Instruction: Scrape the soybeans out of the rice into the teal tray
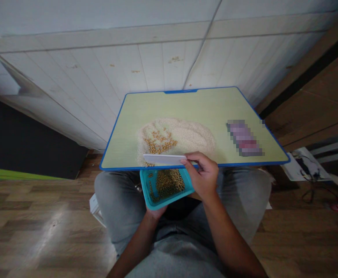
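Observation:
My right hand [202, 172] pinches one end of a flat white scraper [164, 158], held on edge over the near rim of the table. Just beyond the scraper lie loose yellow soybeans [160, 144], with a few more at its near side by the edge. A spread of pale grains [192, 133], like rice, covers the tabletop around and right of the beans. Below the table edge, my left hand [156, 212] supports a turquoise plastic tub [149, 202] from underneath; its fingers are mostly hidden. Many soybeans [169, 183] lie inside the tub.
The pale green table [209, 104] has a raised blue rim. A pixelated flat object, possibly a phone [244, 138], lies at its right. A white panelled wall [122, 69] stands behind. Cables [310, 172] and a white item are low at the right.

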Tool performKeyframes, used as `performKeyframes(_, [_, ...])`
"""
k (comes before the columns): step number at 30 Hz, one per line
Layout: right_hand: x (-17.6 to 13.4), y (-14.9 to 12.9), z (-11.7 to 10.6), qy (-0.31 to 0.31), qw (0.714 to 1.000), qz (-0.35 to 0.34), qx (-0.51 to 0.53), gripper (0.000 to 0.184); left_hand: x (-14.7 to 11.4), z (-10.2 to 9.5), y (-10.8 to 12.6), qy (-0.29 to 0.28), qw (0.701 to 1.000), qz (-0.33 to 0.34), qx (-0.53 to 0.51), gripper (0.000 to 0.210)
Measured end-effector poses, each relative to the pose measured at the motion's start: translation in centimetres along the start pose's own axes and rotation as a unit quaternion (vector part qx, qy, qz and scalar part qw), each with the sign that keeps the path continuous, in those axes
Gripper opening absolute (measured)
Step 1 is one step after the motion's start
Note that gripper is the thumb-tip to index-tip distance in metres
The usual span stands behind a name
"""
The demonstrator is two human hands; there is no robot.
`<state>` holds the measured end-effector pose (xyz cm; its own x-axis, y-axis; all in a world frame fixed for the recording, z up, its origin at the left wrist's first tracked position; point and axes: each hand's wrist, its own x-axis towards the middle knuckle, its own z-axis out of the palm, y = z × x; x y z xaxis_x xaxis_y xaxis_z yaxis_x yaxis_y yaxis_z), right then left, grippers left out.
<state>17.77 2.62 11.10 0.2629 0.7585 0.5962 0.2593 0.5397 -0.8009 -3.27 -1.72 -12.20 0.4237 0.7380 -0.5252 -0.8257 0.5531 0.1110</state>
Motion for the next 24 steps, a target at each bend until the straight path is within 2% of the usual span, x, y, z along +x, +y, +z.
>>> performKeyframes(3, [0.0,0.0,0.0,-0.013,1.0,-0.001,0.0,0.011,-0.2,-0.1,0.0,0.011,1.0,0.028,0.005,0.078])
performKeyframes(8, [0.0,-0.2,-0.2,-0.014,1.0,-0.004,0.003,0.011,-0.6,-0.2,0.5,-0.106,0.993,-0.001,0.047,0.086])
performKeyframes(11, [0.1,-0.3,-0.4,-0.014,1.0,-0.007,0.004,0.01,-0.5,-0.6,0.7,-0.13,0.989,-0.006,0.064,0.093])
performKeyframes(13, [0.1,-0.4,-0.5,-0.019,1.0,-0.006,0.007,0.01,-0.4,-0.6,0.7,-0.114,0.992,-0.002,0.06,0.098])
performKeyframes(15, [0.0,-0.3,-0.6,-0.02,1.0,-0.006,0.009,0.01,-0.5,0.0,0.5,-0.075,0.996,0.003,0.046,0.096])
performKeyframes(19, [-0.1,-0.1,-0.6,0.009,1.0,0.002,-0.004,0.008,-1.2,2.5,-0.1,0.047,0.998,0.044,0.01,0.079])
performKeyframes(21, [-0.2,-0.1,-0.5,0.024,1.0,0.008,-0.013,0.007,-1.4,3.5,-0.3,0.089,0.995,0.053,0.005,0.074])
performKeyframes(24, [-0.2,-0.2,-0.1,0.025,0.999,0.009,-0.021,0.008,-1.5,3.7,-0.5,0.101,0.993,0.053,-0.003,0.069])
